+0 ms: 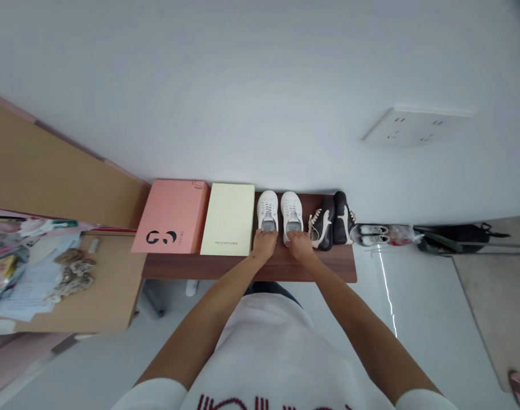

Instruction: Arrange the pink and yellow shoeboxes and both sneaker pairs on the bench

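Observation:
A pair of white sneakers stands toes to the wall on a dark wooden shelf (328, 267). My left hand (264, 241) grips the heel of the left white sneaker (267, 209). My right hand (300, 244) grips the heel of the right white sneaker (291, 208). Both arms reach straight forward over my white shirt. A pair of black sneakers (331, 221) with white stripes sits just right of them on the same shelf.
A pink shoe box (172, 216) and a pale yellow box (228, 218) lie left of the sneakers. A light wooden desk (102, 290) with papers and clutter is at the left. Small white shoes (373, 232) and a black bag (452, 238) lie on the floor at right.

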The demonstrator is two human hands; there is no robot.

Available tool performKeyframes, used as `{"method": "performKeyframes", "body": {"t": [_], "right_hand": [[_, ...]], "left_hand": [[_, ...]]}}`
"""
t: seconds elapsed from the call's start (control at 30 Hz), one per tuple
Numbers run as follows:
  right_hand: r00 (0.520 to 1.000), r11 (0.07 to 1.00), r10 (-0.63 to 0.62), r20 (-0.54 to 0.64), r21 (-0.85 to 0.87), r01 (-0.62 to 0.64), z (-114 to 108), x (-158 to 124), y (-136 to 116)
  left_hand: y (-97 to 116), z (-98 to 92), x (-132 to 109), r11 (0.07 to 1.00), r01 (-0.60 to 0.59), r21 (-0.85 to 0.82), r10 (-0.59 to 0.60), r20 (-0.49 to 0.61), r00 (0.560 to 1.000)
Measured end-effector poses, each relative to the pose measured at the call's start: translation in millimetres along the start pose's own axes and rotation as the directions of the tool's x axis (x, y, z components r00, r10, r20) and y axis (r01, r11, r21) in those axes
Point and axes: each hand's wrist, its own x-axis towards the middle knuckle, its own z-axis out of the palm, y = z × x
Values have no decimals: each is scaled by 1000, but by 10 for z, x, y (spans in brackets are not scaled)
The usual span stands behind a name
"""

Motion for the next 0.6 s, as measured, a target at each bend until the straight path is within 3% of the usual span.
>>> {"method": "performKeyframes", "body": {"t": [0.4, 0.6], "right_hand": [[999, 998, 40, 1, 40, -40, 125, 60, -67], [993, 993, 14, -114, 116, -1, 132, -48, 54]], "left_hand": [[-45, 41, 24, 1000, 11, 29, -12, 32, 999], [-58, 104, -39, 998, 60, 6, -60, 7, 998]]}}
